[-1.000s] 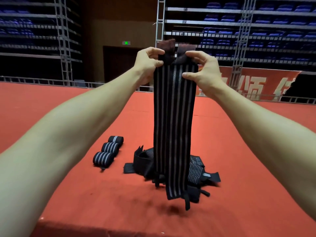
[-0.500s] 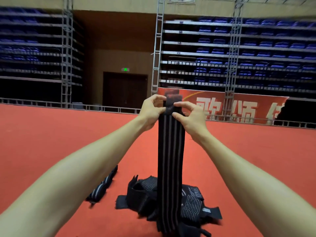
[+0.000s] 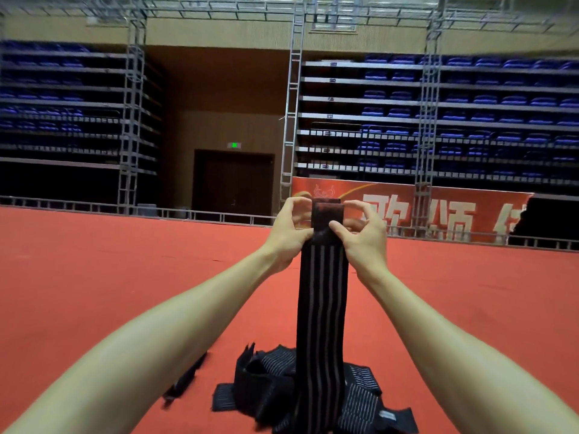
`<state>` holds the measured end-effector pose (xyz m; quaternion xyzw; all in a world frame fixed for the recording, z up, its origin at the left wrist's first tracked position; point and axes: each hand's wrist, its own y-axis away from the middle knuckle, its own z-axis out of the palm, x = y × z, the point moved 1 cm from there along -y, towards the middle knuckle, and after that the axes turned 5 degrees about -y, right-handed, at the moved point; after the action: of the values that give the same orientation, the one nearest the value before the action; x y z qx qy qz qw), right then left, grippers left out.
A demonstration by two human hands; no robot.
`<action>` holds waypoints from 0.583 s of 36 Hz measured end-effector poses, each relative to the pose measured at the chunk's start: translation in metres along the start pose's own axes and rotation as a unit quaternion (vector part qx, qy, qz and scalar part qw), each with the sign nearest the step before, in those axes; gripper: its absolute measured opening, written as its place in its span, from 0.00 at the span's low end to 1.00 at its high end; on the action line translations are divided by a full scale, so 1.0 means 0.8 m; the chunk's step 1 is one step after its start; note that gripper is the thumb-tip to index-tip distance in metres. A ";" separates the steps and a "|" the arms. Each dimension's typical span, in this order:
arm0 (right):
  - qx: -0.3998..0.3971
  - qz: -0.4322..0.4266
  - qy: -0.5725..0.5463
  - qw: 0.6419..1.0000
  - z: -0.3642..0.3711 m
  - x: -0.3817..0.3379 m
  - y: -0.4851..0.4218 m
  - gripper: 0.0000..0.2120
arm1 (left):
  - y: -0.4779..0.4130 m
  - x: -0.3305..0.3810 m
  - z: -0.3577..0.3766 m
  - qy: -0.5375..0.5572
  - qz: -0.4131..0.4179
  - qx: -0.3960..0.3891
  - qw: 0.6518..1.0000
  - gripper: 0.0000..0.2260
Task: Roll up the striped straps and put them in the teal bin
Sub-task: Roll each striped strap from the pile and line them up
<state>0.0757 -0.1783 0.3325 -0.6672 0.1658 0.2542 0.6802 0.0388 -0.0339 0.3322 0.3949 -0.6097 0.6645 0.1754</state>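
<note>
**Both hands hold one strap up by its top end**

We see one striped strap (image 3: 322,292) held upright in front of us, hanging straight down from its top end, black with pale stripes running along its length. The left hand (image 3: 286,238) grips the strap's left edge near the top. Its fingers (image 3: 296,204) curl over toward the plain dark end piece and its thumb presses the front face lower down. The right hand (image 3: 366,242) mirrors it on the right edge, its fingers (image 3: 360,207) curled round the top corner and its thumb laid on the front. So both sets of fingers are pinching this strap, which runs between the two hands. The end piece looks folded over at the top, though we cannot tell how far.

The strap's lower end hangs in front of a loose pile of straps (image 3: 263,383) on the red floor (image 3: 94,277). Just left of the pile lies a dark blurred item (image 3: 185,379) that we cannot make out.
</note>
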 end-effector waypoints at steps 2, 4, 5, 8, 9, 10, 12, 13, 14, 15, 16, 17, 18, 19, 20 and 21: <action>0.009 0.004 0.002 1.000 -0.001 -0.001 -0.001 0.15 | 0.002 0.002 0.001 -0.007 -0.001 -0.010 1.000 0.23; 0.017 0.008 -0.011 1.000 -0.001 -0.002 -0.001 0.14 | 0.003 0.004 0.002 -0.014 0.005 -0.014 1.000 0.21; 0.025 0.012 -0.026 0.999 0.000 -0.003 -0.001 0.14 | 0.003 0.005 0.003 -0.016 0.006 -0.016 1.000 0.20; 0.056 0.040 -0.078 0.995 0.002 -0.001 0.000 0.17 | 0.004 0.005 0.008 -0.019 -0.001 -0.019 1.000 0.20; 0.065 0.050 -0.090 0.993 0.002 0.000 0.001 0.17 | 0.005 0.004 0.009 -0.020 -0.004 -0.019 1.000 0.20; 0.072 0.059 -0.099 0.991 0.001 0.001 0.001 0.17 | 0.007 0.005 0.011 -0.016 -0.009 -0.019 1.000 0.19; 0.080 0.068 -0.113 0.988 0.000 0.001 0.003 0.17 | 0.008 0.003 0.013 -0.010 -0.018 -0.017 1.000 0.14; 0.080 0.068 -0.118 0.987 -0.001 0.001 0.005 0.17 | 0.007 0.002 0.013 -0.007 -0.023 -0.011 1.000 0.11; 0.079 0.068 -0.120 0.987 -0.001 0.000 0.006 0.17 | 0.007 0.003 0.013 0.004 -0.030 -0.003 1.000 0.08; 0.079 0.066 -0.118 0.988 -0.001 0.000 0.007 0.17 | 0.007 0.005 0.014 0.011 -0.034 0.002 0.999 0.05; 0.081 0.064 -0.113 0.988 0.000 0.001 0.008 0.17 | 0.006 0.006 0.014 0.016 -0.034 0.005 0.999 0.04; 0.083 0.061 -0.107 0.989 0.000 0.002 0.008 0.18 | 0.005 0.008 0.013 0.008 -0.028 0.009 1.000 0.07; 0.085 0.059 -0.102 0.989 0.001 0.003 0.008 0.18 | 0.003 0.009 0.012 -0.006 -0.019 0.013 1.000 0.10; 0.084 0.059 -0.101 0.990 0.002 0.003 0.008 0.18 | 0.002 0.011 0.012 -0.021 -0.009 0.016 1.000 0.13; 0.082 0.059 -0.103 0.989 0.002 0.002 0.009 0.18 | 0.001 0.013 0.011 -0.031 -0.002 0.023 0.999 0.15; 0.078 0.060 -0.110 0.989 0.003 0.002 0.009 0.18 | 0.000 0.015 0.010 -0.039 0.000 0.032 0.999 0.16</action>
<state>0.0723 -0.1756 0.3259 -0.5687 0.1486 0.3528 0.7280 0.0342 -0.0440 0.3406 0.4260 -0.5945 0.6677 0.1388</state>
